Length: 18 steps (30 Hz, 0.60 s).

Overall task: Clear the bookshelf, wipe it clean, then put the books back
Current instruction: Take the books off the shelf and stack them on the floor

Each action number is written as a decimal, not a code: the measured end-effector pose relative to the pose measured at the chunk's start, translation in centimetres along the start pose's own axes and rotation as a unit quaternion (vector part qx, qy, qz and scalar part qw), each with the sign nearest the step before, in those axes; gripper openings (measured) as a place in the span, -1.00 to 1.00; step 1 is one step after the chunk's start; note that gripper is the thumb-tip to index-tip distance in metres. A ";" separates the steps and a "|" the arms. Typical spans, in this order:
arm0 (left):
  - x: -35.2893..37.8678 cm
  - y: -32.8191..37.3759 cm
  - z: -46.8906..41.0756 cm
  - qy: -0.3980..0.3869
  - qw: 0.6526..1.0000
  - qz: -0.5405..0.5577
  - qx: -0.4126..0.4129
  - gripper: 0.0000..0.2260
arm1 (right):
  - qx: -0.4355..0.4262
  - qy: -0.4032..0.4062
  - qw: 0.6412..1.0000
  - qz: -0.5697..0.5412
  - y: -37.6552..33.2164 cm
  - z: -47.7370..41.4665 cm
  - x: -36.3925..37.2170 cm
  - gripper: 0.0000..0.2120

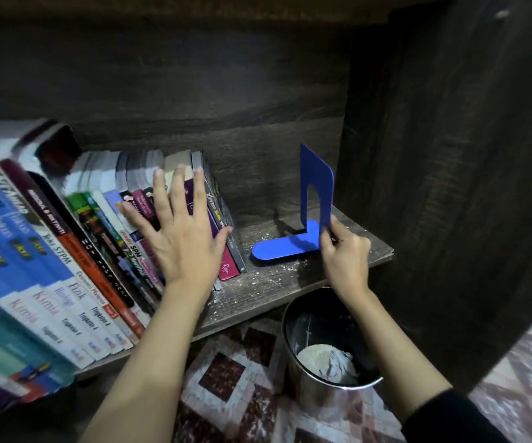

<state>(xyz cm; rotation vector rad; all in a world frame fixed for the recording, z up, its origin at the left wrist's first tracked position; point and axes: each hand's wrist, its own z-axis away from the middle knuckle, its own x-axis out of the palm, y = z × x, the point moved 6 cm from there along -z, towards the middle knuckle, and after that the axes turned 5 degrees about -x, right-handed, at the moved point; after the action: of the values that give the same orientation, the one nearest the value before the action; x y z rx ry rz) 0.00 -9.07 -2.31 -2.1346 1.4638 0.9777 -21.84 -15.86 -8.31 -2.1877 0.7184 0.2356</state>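
Pressing books (98, 251), pinching blue bookend (317, 187)

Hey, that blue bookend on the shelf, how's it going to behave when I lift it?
The blue bookend looks like thin bent sheet, so probably stiff and light. Its smooth face may slip in the corner pinch of the right hand. Its flat foot should resist tipping on the shelf.

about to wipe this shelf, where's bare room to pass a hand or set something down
Free: the dusty shelf between the books and the blue bookend, from back wall to front edge. Crowded: leaning books fill the left, under the left hand; the right hand pinches the bookend at the right.
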 end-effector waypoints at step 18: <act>-6.0 4.5 10.2 -0.322 0.943 0.025 0.079 -0.70 | 0.015 0.026 0.999 0.022 -3.2 5.7 -11.8 -0.67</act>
<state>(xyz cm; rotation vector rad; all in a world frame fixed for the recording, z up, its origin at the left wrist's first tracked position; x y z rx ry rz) -8.86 -0.35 -4.70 -1.4596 1.2092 1.3571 -29.28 -5.03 -5.40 -2.1577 0.7947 0.1907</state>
